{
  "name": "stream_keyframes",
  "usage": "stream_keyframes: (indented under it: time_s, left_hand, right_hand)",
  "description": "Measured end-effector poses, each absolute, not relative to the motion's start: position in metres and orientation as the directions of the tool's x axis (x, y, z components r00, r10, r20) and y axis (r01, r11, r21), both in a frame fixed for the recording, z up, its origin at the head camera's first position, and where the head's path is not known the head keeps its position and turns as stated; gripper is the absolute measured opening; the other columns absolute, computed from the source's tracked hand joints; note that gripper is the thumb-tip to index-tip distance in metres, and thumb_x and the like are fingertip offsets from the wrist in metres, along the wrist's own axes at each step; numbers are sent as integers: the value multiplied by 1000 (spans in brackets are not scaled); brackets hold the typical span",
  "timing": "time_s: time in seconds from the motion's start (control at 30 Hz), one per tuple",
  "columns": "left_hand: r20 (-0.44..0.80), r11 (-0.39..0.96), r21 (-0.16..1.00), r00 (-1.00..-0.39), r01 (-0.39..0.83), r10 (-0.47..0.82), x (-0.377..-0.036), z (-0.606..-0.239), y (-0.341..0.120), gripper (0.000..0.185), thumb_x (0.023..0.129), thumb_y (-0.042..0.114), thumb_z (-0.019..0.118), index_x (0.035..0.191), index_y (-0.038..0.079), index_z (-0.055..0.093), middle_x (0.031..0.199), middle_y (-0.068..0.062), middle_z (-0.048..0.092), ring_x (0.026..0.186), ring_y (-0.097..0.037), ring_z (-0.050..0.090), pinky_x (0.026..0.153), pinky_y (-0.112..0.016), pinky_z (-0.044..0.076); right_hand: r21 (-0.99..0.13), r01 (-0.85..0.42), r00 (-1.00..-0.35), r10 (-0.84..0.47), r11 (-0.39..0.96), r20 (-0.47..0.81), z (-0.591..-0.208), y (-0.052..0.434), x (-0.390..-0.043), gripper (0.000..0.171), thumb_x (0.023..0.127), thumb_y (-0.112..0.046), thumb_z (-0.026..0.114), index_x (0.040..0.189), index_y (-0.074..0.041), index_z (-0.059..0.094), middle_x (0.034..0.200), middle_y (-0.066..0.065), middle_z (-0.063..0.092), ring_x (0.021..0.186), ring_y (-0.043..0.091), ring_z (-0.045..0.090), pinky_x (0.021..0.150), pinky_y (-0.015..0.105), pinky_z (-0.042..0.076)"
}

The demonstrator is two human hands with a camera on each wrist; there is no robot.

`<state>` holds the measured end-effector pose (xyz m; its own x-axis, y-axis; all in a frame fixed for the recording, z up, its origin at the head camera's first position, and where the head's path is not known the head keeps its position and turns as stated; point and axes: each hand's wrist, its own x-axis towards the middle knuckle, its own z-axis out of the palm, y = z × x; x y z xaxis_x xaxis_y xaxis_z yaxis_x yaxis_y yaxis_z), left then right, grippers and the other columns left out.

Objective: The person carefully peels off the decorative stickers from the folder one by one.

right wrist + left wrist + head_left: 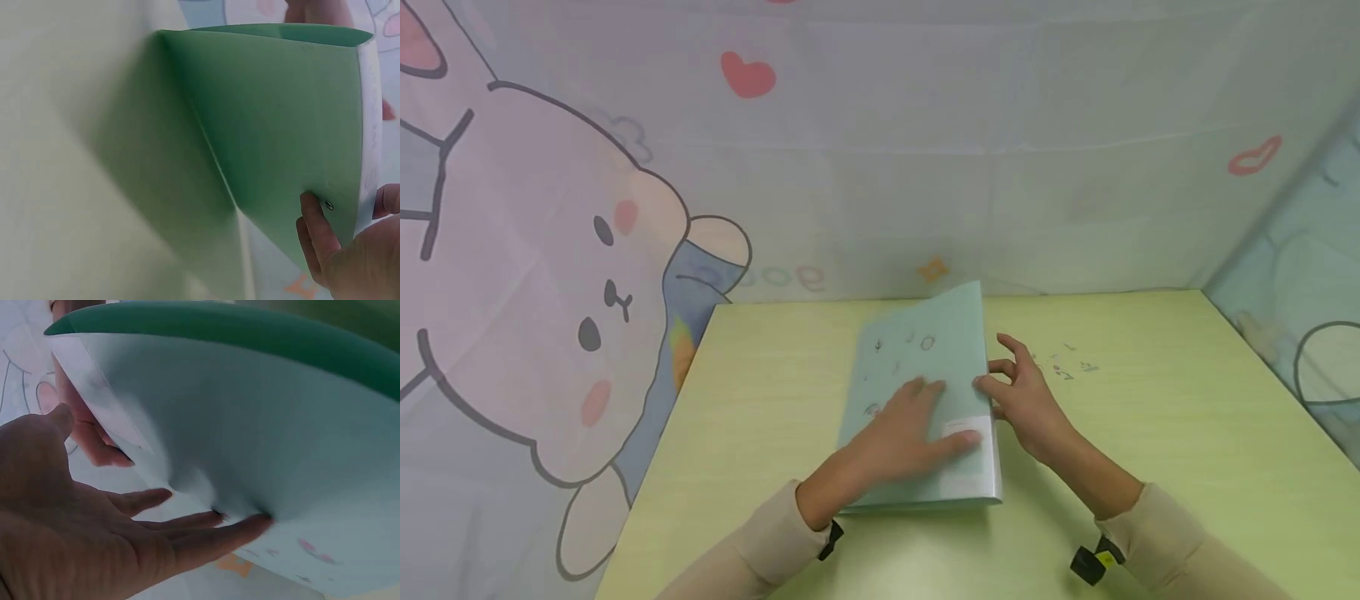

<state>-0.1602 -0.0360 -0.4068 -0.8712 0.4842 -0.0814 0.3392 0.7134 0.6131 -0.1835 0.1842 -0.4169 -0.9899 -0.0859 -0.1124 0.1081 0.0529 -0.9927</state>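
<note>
The left hand's fingers (925,390) lie straight and slightly spread, pressed flat on the pale teal translucent plastic folder (925,367); its thumb reaches toward the white label patch (966,454) near the folder's lower right corner. In the left wrist view the same fingertips (250,524) touch the pale inner sheet of the folder (262,444), which curves up over them under a darker green edge. The left hand (902,433) holds nothing between its fingers; it only presses down.

The right hand's fingers (1011,367) are loosely bent and parted, the thumb and forefinger meeting the folder's right edge at about mid-height, the other fingers lifted clear of it. In the right wrist view a fingertip (312,215) rests on the green cover (281,125) beside a small metal rivet (329,205), close to the white spine strip. Whether the right hand (1026,400) truly pinches the edge or merely touches it, I cannot tell.

The folder lies on the light yellow-green tabletop (1150,433), near its middle and toward the far side, its upper right corner lifted off the surface. Small dark doodles show through its cover. A few faint pen marks (1063,367) sit on the table just right of the right hand. Both forearms wear beige sleeves (760,550), each with a black strap at the wrist. Behind the table hangs a pastel fabric backdrop printed with a cartoon rabbit (550,292) and red hearts (747,75).
</note>
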Motion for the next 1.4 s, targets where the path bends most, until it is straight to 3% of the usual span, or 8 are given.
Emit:
stream_keyframes:
  time_s: [0.2, 0.33, 0.5, 0.7, 0.9, 1.0, 1.1, 1.4]
  left_hand:
    - [-190, 812, 520, -891, 266, 413, -154, -421, -18, 122, 83, 91, 58, 172, 18, 17, 172, -20, 21, 155, -49, 25, 107, -65, 46]
    - [-209, 858, 438, -898, 268, 388, -151, -430, -13, 126, 80, 87, 68, 172, 17, 18, 172, -23, 20, 153, -57, 24, 104, -67, 47]
    - [-230, 899, 327, -898, 291, 375, -145, -434, -13, 118, 83, 74, 77, 169, 11, 26, 169, -29, 22, 149, -65, 25, 102, -73, 45]
    - [-285, 921, 244, -886, 303, 366, -140, -432, -18, 108, 87, 64, 79, 168, 12, 30, 169, -30, 23, 150, -64, 23, 105, -75, 42]
    - [-338, 926, 206, -865, 317, 371, -139, -436, -25, 106, 88, 61, 78, 169, 13, 30, 171, -29, 19, 152, -63, 19, 107, -75, 40]
    - [-350, 925, 181, -857, 335, 378, -140, -436, -30, 105, 86, 58, 80, 168, 15, 31, 171, -28, 20, 152, -61, 21, 107, -75, 40]
    - [-357, 915, 130, -843, 382, 403, -140, -432, -38, 104, 85, 55, 84, 168, 17, 34, 172, -24, 23, 154, -56, 24, 110, -74, 38]
    - [-412, 891, 58, -802, 451, 433, -140, -418, -72, 91, 88, 19, 85, 166, 31, 40, 174, -14, 26, 156, -48, 25, 116, -70, 33]
  right_hand:
    - [-988, 63, -992, -104, 138, -78, -442, 176, -176, 95, 99, -7, 68, 171, -20, 6, 136, 25, 49, 108, 28, 69, 81, 37, 60]
    - [-933, -59, -988, -153, 355, 4, -457, 177, -174, 99, 99, -14, 73, 172, -23, 7, 127, 23, 57, 103, 28, 73, 75, 37, 61]
    - [-774, -216, -963, -259, 595, 69, -476, 179, -176, 92, 99, -26, 76, 170, -10, 20, 104, 11, 69, 91, 19, 71, 75, 35, 57]
    - [-691, -304, -929, -363, 655, 65, -483, 181, -181, 83, 100, -29, 75, 161, 9, 33, 94, 2, 64, 85, 15, 59, 78, 34, 51]
    - [-522, -384, -916, -385, 762, 111, -478, 180, -190, 73, 95, -34, 81, 151, 4, 54, 106, 11, 58, 87, 21, 53, 73, 36, 49]
    - [-379, -422, -907, -383, 824, 177, -475, 179, -195, 77, 90, -42, 86, 150, -3, 58, 129, 21, 55, 108, 35, 57, 80, 48, 53]
    - [-279, -457, -888, -413, 845, 204, -474, 181, -201, 81, 88, -47, 86, 151, -5, 58, 156, 25, 45, 139, 46, 46, 96, 64, 50]
    - [-318, -509, -858, -499, 800, 120, -478, 196, -210, 85, 94, -51, 78, 153, 3, 51, 165, 22, 40, 154, 45, 33, 116, 67, 36]
